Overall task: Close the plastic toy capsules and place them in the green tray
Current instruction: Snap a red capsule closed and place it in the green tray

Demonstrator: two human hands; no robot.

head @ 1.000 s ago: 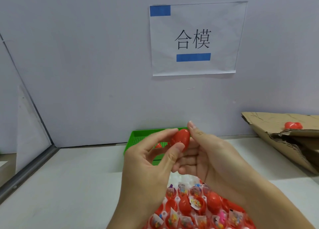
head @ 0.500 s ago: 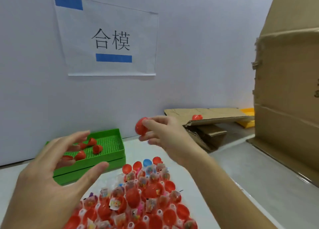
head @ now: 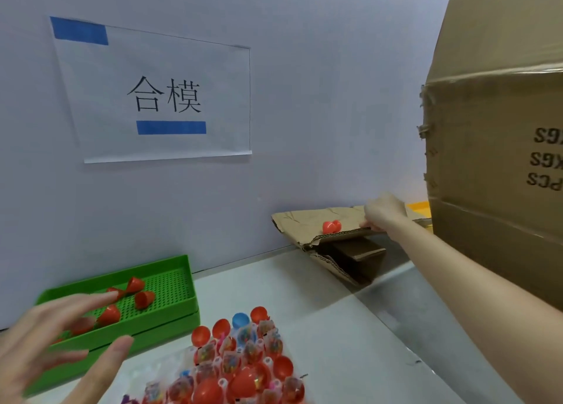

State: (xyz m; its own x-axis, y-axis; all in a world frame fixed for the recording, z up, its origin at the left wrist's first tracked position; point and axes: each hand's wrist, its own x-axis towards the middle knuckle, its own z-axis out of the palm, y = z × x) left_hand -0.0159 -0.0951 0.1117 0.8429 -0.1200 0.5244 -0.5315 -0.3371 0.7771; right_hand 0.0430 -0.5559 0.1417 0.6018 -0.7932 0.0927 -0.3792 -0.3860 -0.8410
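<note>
Head view: few red capsules (head: 109, 315) in green tray (head: 182, 320); many open ones (head: 240, 364) beside tray. Left hand (head: 51, 345) spread, empty. Right hand (head: 382, 210) far from tray, grip unclear.

Paper sign (head: 158, 96) (two blue strips) on the wall; tall cardboard box (head: 499, 147) at right.
</note>
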